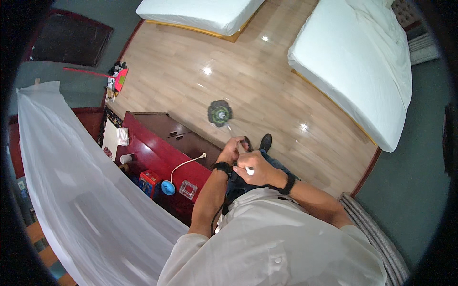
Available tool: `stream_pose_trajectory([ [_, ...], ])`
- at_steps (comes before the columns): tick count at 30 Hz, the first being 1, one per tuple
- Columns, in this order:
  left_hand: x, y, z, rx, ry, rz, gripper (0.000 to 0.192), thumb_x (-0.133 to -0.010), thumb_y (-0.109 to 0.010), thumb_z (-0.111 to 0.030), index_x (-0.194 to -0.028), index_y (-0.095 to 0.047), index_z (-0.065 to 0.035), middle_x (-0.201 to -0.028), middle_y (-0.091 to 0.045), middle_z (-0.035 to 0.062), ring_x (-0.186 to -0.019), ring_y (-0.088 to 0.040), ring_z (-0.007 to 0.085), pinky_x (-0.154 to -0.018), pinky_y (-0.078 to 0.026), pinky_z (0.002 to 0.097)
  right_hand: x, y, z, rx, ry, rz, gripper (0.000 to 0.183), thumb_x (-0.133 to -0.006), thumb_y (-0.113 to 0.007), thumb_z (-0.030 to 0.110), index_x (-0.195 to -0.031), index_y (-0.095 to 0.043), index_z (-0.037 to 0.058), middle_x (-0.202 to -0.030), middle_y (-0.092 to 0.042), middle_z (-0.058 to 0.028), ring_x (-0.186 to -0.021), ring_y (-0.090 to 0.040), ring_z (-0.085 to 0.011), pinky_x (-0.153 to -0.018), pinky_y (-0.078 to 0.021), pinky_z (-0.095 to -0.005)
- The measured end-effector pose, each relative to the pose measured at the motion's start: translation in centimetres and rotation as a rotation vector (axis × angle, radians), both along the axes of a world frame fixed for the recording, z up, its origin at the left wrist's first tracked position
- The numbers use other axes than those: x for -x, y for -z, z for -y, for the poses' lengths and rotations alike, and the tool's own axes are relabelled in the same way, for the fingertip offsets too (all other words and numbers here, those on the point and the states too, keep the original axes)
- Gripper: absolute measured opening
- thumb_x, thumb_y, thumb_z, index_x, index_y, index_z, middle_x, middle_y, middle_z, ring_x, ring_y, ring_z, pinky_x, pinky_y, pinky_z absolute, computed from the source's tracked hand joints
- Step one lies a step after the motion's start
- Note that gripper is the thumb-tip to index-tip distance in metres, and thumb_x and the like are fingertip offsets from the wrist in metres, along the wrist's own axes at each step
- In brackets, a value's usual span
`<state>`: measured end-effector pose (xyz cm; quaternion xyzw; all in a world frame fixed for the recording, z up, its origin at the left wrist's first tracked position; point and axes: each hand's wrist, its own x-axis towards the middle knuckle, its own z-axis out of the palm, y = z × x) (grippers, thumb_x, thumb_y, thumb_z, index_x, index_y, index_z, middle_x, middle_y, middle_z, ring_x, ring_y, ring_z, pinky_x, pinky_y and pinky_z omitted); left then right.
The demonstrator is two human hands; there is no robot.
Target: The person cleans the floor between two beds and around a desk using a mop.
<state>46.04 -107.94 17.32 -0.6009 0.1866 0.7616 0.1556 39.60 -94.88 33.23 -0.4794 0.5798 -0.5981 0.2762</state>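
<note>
Both of my hands grip the pale handle (232, 131) of a round mop in front of my body. My right hand (260, 167) is wrapped around the upper end, where a white end cap (249, 171) pokes out of the fist. Lower down the handle, my left hand (232, 149) is closed around it. The dark grey mop head (219, 113), with a green ring and a pale centre, lies spread on the wood-look floor (179, 75), ahead of my shoes. Black bands circle both wrists.
At my left runs a red-topped cabinet (154, 153) bearing a blue round object with a white cord (184, 163), a red box (149, 182) and a white cup (126, 158). White-covered beds (350, 68) stand ahead and right. A pink dustpan (121, 80) sits beside litter near the wall.
</note>
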Motion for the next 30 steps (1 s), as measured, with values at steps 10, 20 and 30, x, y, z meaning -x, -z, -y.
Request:
stream_pose_trajectory([
  [10, -1.1, 1.5, -7.6, 0.695, 0.476, -0.981, 0.017, -0.077, -0.062, -0.017, -0.077, -0.055, -0.0014, -0.069, -0.054, 0.0047, -0.061, -0.048, 0.0135, -0.060, -0.042, 0.0263, 0.9, -4.3, -2.9, -0.114, 0.247, -0.069, 0.030, -0.068, -0.064, 0.003, -0.052, -0.040, 0.0037, -0.050, -0.043, -0.0101, -0.042, -0.041, -0.0257, -0.042, -0.0301, -0.0334],
  [20, 5.8, -1.0, -2.8, -0.129, -0.228, -0.281, 0.025, -0.080, -0.057, -0.028, -0.080, -0.052, -0.0038, -0.075, -0.056, 0.0068, -0.067, -0.054, 0.0188, -0.059, -0.044, 0.0298, 3.8, 2.9, -2.8, 0.101, 0.123, -0.105, 0.022, -0.072, -0.061, 0.002, -0.060, -0.044, 0.0022, -0.056, -0.048, -0.0106, -0.049, -0.048, -0.0257, -0.046, -0.0369, -0.0343],
  [30, 12.7, -0.7, 2.7, -0.008, 0.045, -0.466, 0.028, -0.090, -0.043, -0.030, -0.094, -0.054, -0.0036, -0.085, -0.060, 0.0113, -0.079, -0.060, 0.0198, -0.070, -0.050, 0.0360, 11.0, 8.8, 3.3, -0.072, 0.371, 0.038, 0.012, -0.075, -0.061, 0.007, -0.067, -0.055, 0.0004, -0.071, -0.059, -0.0143, -0.065, -0.056, -0.0308, -0.059, -0.0452, -0.0338],
])
